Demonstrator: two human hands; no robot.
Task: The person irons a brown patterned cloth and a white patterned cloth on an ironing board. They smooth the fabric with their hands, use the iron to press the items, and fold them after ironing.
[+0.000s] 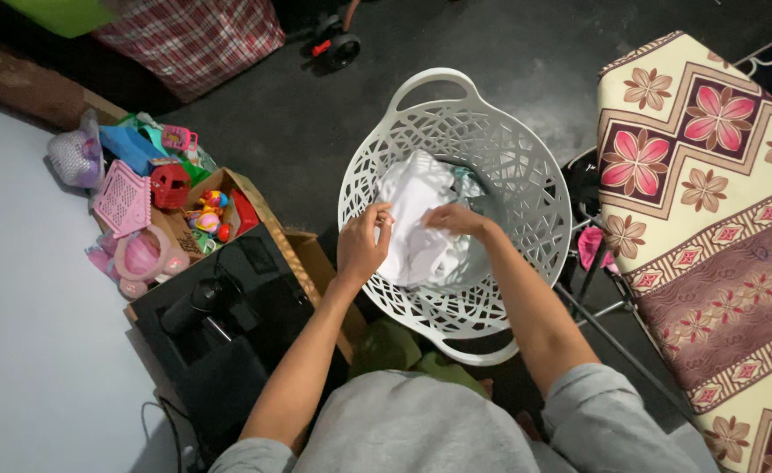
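A round white lattice laundry basket (526, 166) with two handles stands on the dark floor in front of me. Inside it lies a crumpled white cloth (417, 219) with a bit of grey-green fabric beside it. My left hand (364, 245) pinches the left edge of the white cloth at the basket's near-left rim. My right hand (456, 219) reaches into the basket and grips the same cloth near its middle. Both forearms are bare below grey sleeves.
An ironing board (710, 219) with a floral cover stands at the right on metal legs. At the left a cardboard box (254, 197) holds colourful plastic toys, with black bags (219, 333) beside it. A red checked bag (193, 35) sits at the back.
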